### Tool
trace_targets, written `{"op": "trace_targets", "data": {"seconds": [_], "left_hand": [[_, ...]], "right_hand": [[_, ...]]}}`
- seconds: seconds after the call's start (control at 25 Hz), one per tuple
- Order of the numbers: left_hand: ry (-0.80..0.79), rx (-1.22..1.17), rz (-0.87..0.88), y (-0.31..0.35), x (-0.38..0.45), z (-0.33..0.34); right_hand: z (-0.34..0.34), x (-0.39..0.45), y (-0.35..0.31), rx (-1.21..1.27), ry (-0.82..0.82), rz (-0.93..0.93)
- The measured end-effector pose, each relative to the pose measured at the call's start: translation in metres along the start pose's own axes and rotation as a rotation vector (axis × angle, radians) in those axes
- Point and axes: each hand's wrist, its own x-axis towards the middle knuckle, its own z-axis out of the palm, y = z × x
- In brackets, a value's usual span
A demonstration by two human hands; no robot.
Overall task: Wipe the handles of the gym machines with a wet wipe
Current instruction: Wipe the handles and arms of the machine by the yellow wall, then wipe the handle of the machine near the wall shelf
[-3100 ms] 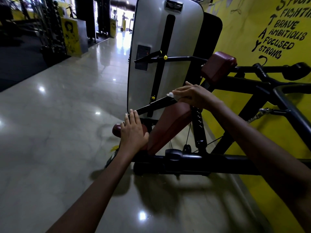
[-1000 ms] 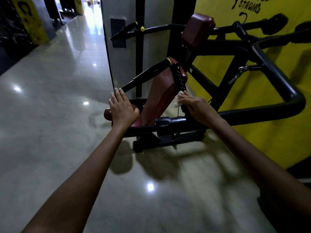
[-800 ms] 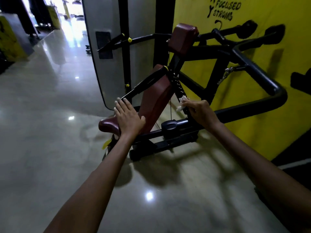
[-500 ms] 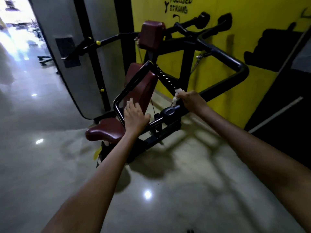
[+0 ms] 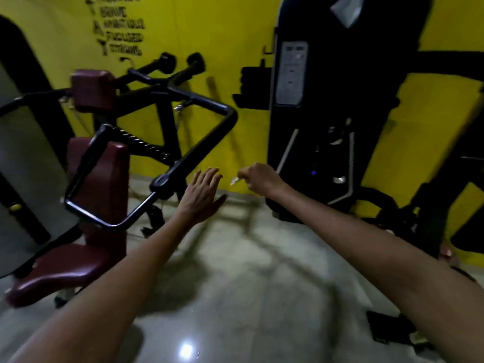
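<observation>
My right hand holds a small white wet wipe in curled fingers, in the air clear of any machine. My left hand is spread with straight fingers, free in the air just right of the black handle bar of the maroon-padded machine. That machine's ribbed black grip runs above the maroon back pad. Both forearms reach forward over the floor.
A maroon seat sits low at the left beside a grey shroud. A second black machine stands ahead to the right against the yellow wall. The polished floor lies between them. A dark object lies on the floor at the right.
The view swung right. My left hand lifted off the maroon machine's bar, and my right hand came away from its handle with the wipe; a second black machine came into view.
</observation>
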Motion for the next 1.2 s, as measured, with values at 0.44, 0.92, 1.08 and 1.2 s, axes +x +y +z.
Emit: {"op": "trace_targets", "data": {"seconds": [0.44, 0.92, 1.08, 1.2], "left_hand": [[-0.103, -0.277, 0.462, 0.297, 0.011, 0.015], [-0.247, -0.206, 0.990, 0.611, -0.101, -0.003], [-0.226, -0.154, 1.113, 0.688, -0.098, 0.002], [-0.205, -0.157, 1.156, 0.749, -0.081, 0.014]], "right_hand": [[-0.056, -0.361, 0.126, 0.018, -0.113, 0.722], [-0.116, -0.679, 0.137, -0.072, 0.065, 1.268], [-0.124, -0.727, 0.166, -0.072, 0.077, 1.344], [-0.125, -0.755, 0.208, -0.106, 0.067, 1.379]]}}
